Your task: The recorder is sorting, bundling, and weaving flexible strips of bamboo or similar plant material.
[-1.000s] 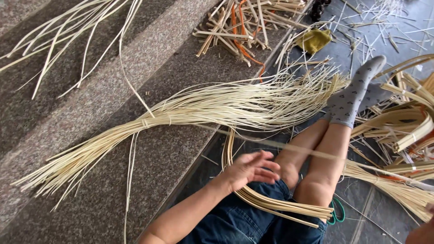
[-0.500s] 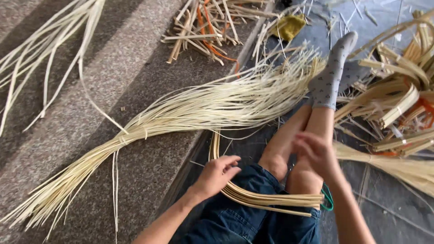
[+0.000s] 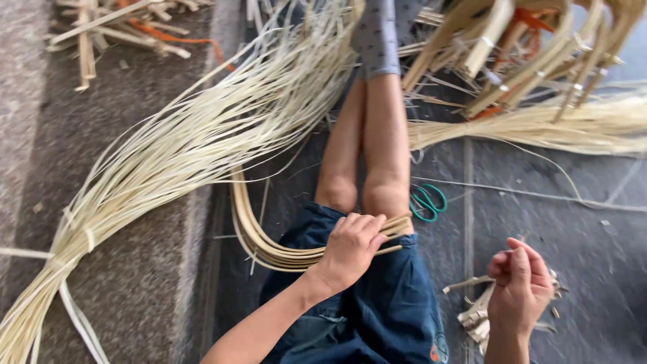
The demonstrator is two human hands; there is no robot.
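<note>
Material: pale split cane, everywhere about me; I sit on a dark grey floor (image 3: 573,236) with my legs (image 3: 367,148) stretched out ahead.
Left hand: my left hand (image 3: 352,246) lies palm down on my lap, fingers curled over the end of a bent bundle (image 3: 269,249) of flat cane strips; it grips the strips where they cross my thigh.
Bent bundle: it curves from my lap out to my left and then away from me, along the edge of the stone step (image 3: 135,283); one end is under my left hand, the far end runs in beneath the loose cane.
Right hand: my right hand (image 3: 520,283) is held just over the floor beside my right hip, fingers folded in and thumb across them; I cannot tell whether it pinches anything.
Scraps: short cane scraps (image 3: 475,317) lie on the floor just beside and below my right hand.
Scissors: green-handled scissors (image 3: 426,202) lie on the floor just beside my right knee.
Long sheaf: a long sheaf (image 3: 168,162) of thin cane fans over the step to my left, tied near its lower end.
Shorts: blue denim shorts (image 3: 377,317).
Sock: grey sock (image 3: 375,34) on my foot, far end.
</note>
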